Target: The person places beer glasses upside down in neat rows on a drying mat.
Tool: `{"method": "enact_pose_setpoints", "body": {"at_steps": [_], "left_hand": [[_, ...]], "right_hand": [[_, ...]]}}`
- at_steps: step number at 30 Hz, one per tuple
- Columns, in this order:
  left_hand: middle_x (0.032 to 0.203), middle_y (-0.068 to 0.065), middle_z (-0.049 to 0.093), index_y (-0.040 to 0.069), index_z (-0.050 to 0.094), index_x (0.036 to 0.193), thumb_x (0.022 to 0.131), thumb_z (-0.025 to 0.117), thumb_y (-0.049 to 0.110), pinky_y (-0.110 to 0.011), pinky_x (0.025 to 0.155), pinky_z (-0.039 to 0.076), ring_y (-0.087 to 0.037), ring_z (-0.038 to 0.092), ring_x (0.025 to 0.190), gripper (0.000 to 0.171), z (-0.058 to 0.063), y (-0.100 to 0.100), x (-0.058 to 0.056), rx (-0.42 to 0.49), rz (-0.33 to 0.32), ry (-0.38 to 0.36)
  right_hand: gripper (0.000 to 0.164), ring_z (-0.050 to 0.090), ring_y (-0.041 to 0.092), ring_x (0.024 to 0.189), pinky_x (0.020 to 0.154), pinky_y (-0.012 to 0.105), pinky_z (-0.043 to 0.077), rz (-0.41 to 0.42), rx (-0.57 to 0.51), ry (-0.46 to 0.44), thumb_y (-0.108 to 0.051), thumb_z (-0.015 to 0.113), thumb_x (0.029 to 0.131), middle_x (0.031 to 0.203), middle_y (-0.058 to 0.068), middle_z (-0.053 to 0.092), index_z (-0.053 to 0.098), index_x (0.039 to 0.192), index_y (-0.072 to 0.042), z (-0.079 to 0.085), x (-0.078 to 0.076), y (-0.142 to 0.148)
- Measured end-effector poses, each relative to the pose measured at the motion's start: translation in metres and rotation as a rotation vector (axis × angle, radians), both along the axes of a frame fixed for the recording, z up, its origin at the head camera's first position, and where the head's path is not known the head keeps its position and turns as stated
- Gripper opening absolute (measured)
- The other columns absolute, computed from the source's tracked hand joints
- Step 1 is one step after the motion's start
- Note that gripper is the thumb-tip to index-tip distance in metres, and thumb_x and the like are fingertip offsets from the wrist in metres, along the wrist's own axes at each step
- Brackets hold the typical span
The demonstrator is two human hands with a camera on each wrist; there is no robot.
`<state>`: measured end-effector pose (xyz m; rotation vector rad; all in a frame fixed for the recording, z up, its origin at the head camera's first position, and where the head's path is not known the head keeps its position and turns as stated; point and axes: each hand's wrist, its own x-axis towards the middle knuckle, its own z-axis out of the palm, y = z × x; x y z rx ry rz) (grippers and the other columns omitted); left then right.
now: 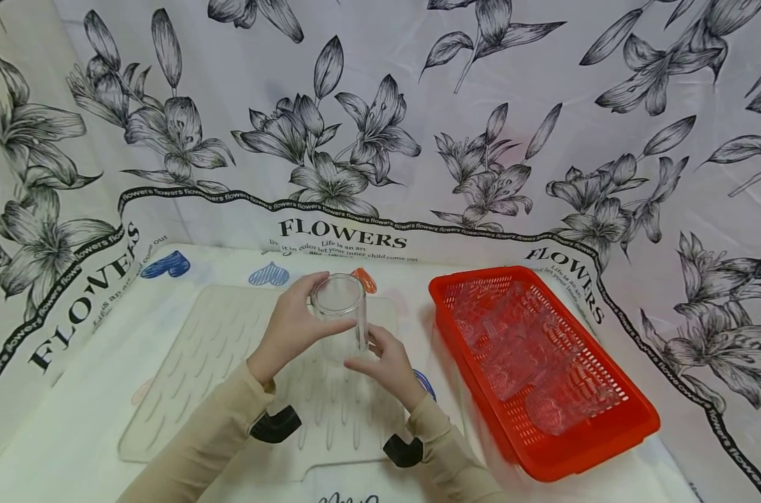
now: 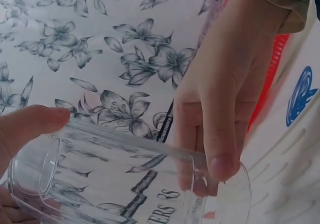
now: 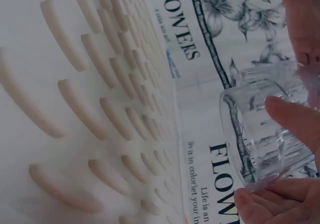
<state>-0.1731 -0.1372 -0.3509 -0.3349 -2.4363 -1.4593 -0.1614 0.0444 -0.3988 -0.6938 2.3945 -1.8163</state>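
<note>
Both hands hold one clear ribbed glass (image 1: 339,297) above the pale drying mat (image 1: 191,370). My left hand (image 1: 292,328) grips the upper end, where the thick base faces up. Lower down, the fingers and thumb of my right hand (image 1: 389,365) pinch the glass near its rim. The left wrist view shows the glass (image 2: 120,169) lying across the frame, the right hand (image 2: 222,93) on its rim end. From the right wrist, the round mouth of the glass (image 3: 257,134) points toward the ridged mat (image 3: 90,108), apart from it.
On the right stands a red perforated basket (image 1: 644,426) with several clear glasses (image 1: 512,342) lying in it. Behind the table hangs a white cloth (image 1: 418,161) printed with flowers. Raised ridges cover the mat.
</note>
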Motion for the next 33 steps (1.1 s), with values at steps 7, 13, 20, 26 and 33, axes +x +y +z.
{"method": "enact_pose_setpoints", "body": {"at_steps": [7, 13, 20, 26, 33], "left_hand": [[0.118, -0.013, 0.051, -0.002, 0.046, 0.124, 0.06, 0.082, 0.032, -0.044, 0.08, 0.043, -0.026, 0.049, 0.102, 0.081, 0.001, -0.002, 0.001, -0.058, 0.04, -0.008], [0.119, -0.018, 0.05, -0.003, 0.045, 0.125, 0.062, 0.08, 0.034, -0.048, 0.081, 0.042, -0.031, 0.047, 0.104, 0.081, -0.005, -0.018, -0.006, -0.112, 0.093, -0.028], [0.122, -0.026, 0.045, -0.008, 0.04, 0.126, 0.065, 0.079, 0.033, -0.053, 0.085, 0.038, -0.039, 0.043, 0.108, 0.083, -0.014, -0.065, -0.023, -0.17, 0.21, -0.019], [0.124, -0.033, 0.039, -0.014, 0.034, 0.127, 0.068, 0.077, 0.03, -0.057, 0.088, 0.032, -0.046, 0.036, 0.112, 0.085, -0.019, -0.109, -0.032, -0.214, 0.262, -0.031], [0.122, -0.036, 0.036, -0.016, 0.032, 0.128, 0.07, 0.075, 0.035, -0.061, 0.085, 0.03, -0.05, 0.033, 0.109, 0.089, -0.016, -0.158, -0.051, -0.334, 0.24, -0.079]], "right_hand": [[0.06, 0.04, 0.033, 0.118, 0.094, 0.045, 0.035, 0.007, 0.052, -0.074, 0.0, 0.07, 0.075, 0.128, 0.022, 0.043, 0.042, 0.129, 0.006, 0.001, -0.002, -0.004], [0.063, 0.044, 0.038, 0.113, 0.09, 0.05, 0.037, -0.01, 0.137, -0.135, -0.007, 0.068, 0.078, 0.131, 0.025, 0.039, 0.036, 0.131, 0.008, -0.002, -0.003, 0.011], [0.067, 0.054, 0.03, 0.104, 0.082, 0.041, 0.046, -0.057, 0.274, -0.199, -0.024, 0.065, 0.082, 0.131, 0.023, 0.04, 0.034, 0.134, 0.004, -0.027, -0.008, 0.048], [0.067, 0.058, 0.026, 0.099, 0.084, 0.044, 0.045, -0.11, 0.322, -0.219, -0.032, 0.062, 0.083, 0.128, 0.021, 0.044, 0.036, 0.133, 0.004, -0.031, 0.0, 0.08], [0.066, 0.054, 0.034, 0.102, 0.079, 0.04, 0.048, -0.065, 0.243, -0.258, -0.022, 0.061, 0.086, 0.13, 0.029, 0.037, 0.029, 0.133, 0.011, -0.036, 0.009, 0.097]]}}
